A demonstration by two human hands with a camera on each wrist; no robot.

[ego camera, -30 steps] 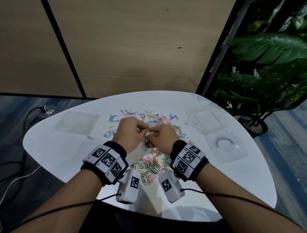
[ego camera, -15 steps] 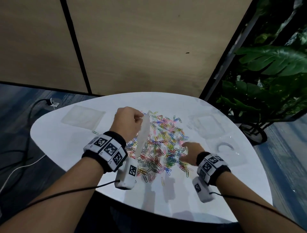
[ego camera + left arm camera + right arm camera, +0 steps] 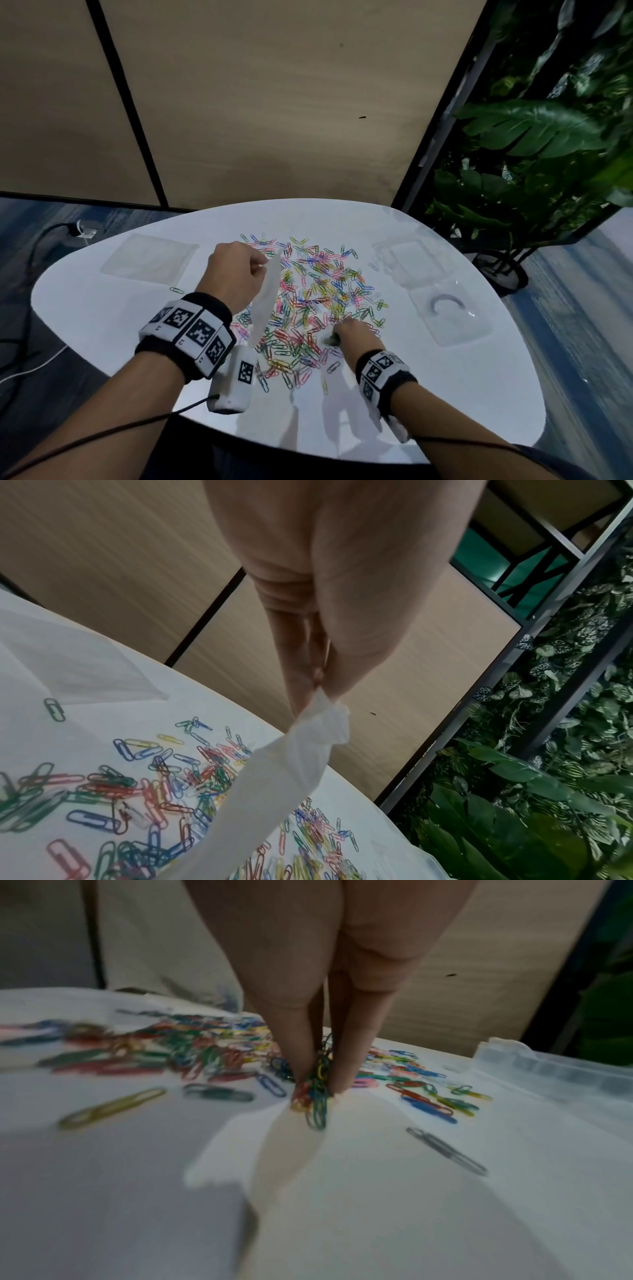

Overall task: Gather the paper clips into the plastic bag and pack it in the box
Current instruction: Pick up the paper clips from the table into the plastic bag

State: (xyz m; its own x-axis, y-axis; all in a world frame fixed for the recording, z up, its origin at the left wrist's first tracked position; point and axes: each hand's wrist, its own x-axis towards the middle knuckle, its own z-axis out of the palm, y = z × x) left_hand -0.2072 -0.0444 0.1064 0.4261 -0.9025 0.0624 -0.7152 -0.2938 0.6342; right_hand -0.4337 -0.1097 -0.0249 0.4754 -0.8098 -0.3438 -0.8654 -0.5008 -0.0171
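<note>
Right fingers (image 3: 356, 1053) and thumb pinch a small bunch of paper clips (image 3: 316, 1091) at the table (image 3: 445, 394); right hand (image 3: 356, 339) low, near edge of the loose pile. Left hand (image 3: 236, 274) raised above pile, fingertips (image 3: 301, 685) pinching top edge of plastic bag (image 3: 274, 791), which hangs limp; contents cannot be told. Clear box (image 3: 416, 265) right of pile, lid (image 3: 452, 315) beside it.
</note>
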